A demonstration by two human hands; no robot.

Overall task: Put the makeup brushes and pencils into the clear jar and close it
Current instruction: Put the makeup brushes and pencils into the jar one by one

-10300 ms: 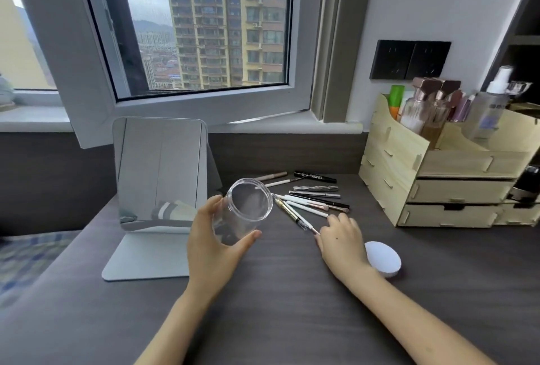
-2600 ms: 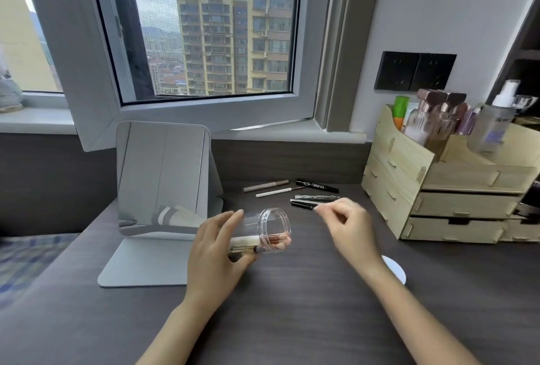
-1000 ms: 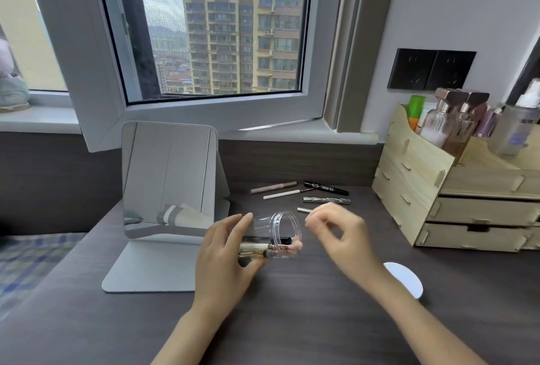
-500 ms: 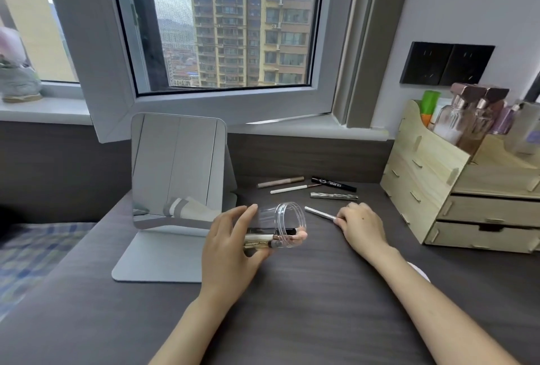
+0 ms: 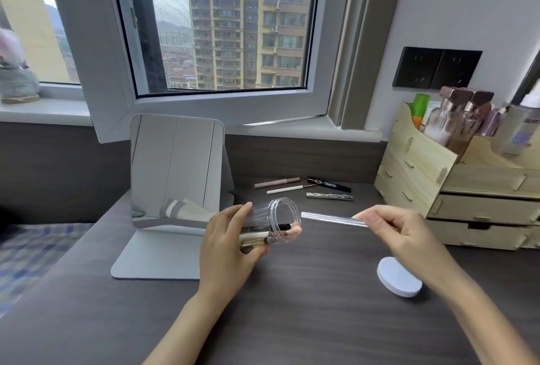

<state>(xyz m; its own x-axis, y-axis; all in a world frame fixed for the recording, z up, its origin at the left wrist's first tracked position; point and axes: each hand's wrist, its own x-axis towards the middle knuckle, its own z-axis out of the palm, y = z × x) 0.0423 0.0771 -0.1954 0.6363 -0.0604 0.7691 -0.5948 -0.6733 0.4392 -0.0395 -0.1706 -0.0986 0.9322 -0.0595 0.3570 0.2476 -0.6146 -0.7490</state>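
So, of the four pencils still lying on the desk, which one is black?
The black pencil with white lettering, farthest right in the back row. The others are brown, white and patterned silver.

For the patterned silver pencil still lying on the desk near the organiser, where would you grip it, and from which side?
Pinch the patterned silver pencil near its middle, coming from above with fingers across its width. It lies flat and roughly crosswise on the desk, apart from the black tube behind it, so both long sides look free. The right hand is nearer, but it holds a white pencil.
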